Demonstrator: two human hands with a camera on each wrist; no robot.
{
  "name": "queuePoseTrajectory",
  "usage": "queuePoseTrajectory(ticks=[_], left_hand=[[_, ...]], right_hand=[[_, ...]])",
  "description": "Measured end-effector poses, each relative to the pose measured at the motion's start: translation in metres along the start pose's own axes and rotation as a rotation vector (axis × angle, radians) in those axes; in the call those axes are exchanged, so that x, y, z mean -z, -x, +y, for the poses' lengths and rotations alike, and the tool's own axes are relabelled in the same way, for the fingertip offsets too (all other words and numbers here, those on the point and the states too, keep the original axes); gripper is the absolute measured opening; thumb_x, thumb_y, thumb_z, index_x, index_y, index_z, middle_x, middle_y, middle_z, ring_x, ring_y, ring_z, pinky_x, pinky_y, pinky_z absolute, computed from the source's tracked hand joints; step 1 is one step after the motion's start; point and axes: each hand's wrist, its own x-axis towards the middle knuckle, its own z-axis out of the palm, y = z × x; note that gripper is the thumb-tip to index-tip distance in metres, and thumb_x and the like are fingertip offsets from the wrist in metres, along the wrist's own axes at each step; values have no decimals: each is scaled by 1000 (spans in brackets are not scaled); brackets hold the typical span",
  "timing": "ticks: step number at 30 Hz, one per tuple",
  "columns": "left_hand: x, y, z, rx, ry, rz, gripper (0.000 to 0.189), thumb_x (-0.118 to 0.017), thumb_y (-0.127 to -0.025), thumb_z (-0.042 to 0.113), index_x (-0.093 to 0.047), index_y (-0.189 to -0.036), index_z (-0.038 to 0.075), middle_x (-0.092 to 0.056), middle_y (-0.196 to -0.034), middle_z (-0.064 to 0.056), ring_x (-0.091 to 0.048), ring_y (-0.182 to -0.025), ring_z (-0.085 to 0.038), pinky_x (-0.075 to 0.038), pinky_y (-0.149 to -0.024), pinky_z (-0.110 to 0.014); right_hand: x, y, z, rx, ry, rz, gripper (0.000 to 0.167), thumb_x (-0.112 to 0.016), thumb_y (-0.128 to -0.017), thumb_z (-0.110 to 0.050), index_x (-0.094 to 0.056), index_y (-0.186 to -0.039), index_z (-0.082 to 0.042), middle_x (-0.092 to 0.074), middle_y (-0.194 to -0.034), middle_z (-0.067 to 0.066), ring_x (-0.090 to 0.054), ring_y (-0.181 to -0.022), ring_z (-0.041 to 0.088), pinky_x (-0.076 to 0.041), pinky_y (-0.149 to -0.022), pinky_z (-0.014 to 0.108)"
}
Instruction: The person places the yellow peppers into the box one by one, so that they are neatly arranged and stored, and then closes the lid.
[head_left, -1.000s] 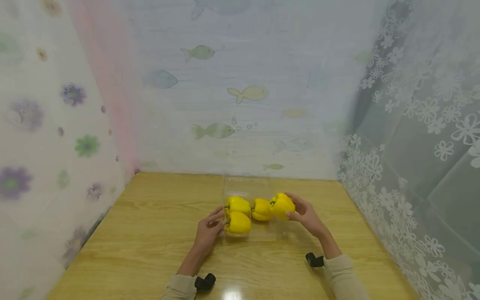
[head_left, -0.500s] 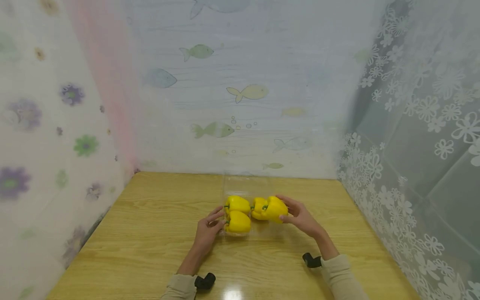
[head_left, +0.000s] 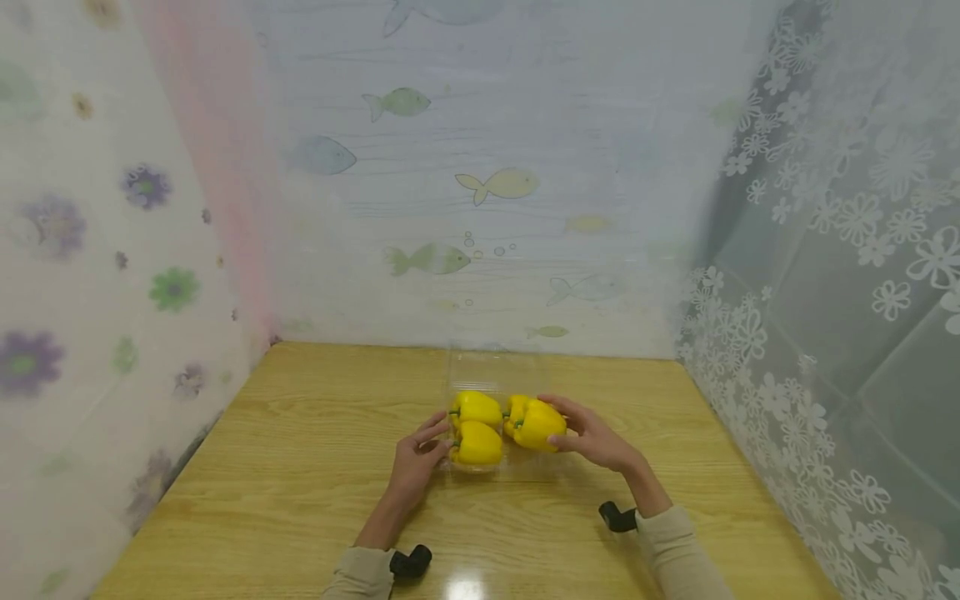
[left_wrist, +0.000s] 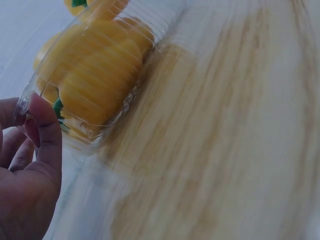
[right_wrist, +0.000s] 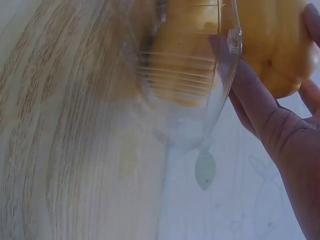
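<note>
A clear plastic clamshell container sits on the table with its lid folded open at the back. In its left half lie two yellow bell peppers, a rear one and a front one. A third yellow pepper at the back right is partly hidden. My right hand grips a fourth, the held bell pepper, at the container's right side, level with the rim in the right wrist view. My left hand pinches the container's left rim between thumb and finger.
The wood-grain table runs back to a fish-print curtain. Flowered curtains hang on the left and the right. A black camera mount sits at the left wrist, another mount at the right.
My right hand has carried its bell pepper leftward and slightly toward me, from the container's right edge to the spot in front of the rear right pepper. My left hand stays on the rim.
</note>
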Motion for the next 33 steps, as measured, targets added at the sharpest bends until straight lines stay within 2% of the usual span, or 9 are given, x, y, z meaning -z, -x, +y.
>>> queuePoseTrajectory(ticks=[4, 7, 16, 22, 26, 33], left_hand=[[0, 0, 0, -3, 3, 1, 35, -66, -95, -5, -64, -130, -10, -48, -154, -15, -64, -88, -8, -53, -66, -16], [0, 0, 0, -9, 3, 2, 35, -66, -95, -5, -64, -130, -10, -48, -154, -15, -64, -89, -8, -53, -67, -16], [0, 1, 1, -4, 17, -14, 37, -66, -95, -5, -62, -131, -11, -46, -156, -16, -63, -90, -9, -53, -68, -16], [1, 1, 0, 7, 26, -9, 37, -66, -95, -5, -62, -131, -11, -47, -155, -14, -63, -88, -8, -53, -67, -16], [1, 0, -1, -3, 26, -12, 38, -67, -95, -4, -62, -132, -11, -47, -155, -16, -63, -89, -8, -53, -67, -16], [1, 1, -1, -8, 19, -19, 39, -67, -95, -4, -61, -132, -12, -46, -156, -16, -62, -89, -8, -53, -67, -16]], right_hand=[[-1, -2, -4, 23, 77, -10, 64, -64, -101, -11, -35, -158, -7, -33, -161, 20, -40, -141, 45, -45, -106, 56], [-4, -4, -5, 23, 87, -17, 64, -65, -100, -12, -35, -157, -7, -33, -161, 21, -38, -142, 45, -37, -110, 63], [-11, -8, -3, -5, 111, -65, 63, -64, -101, -14, -34, -156, -8, -28, -163, 22, -40, -141, 45, -36, -111, 63], [-16, -10, -3, -12, 142, -72, 62, -65, -101, -16, -37, -155, -7, -32, -161, 22, -42, -139, 43, -36, -111, 62], [-20, -11, -5, -48, 142, -72, 64, -67, -100, -20, -37, -155, -8, -36, -158, 22, -45, -136, 42, -40, -109, 59], [-21, -11, -7, -82, 141, -86, 64, -65, -101, -20, -34, -155, -4, -33, -157, 25, -41, -138, 45, -38, -109, 61]])
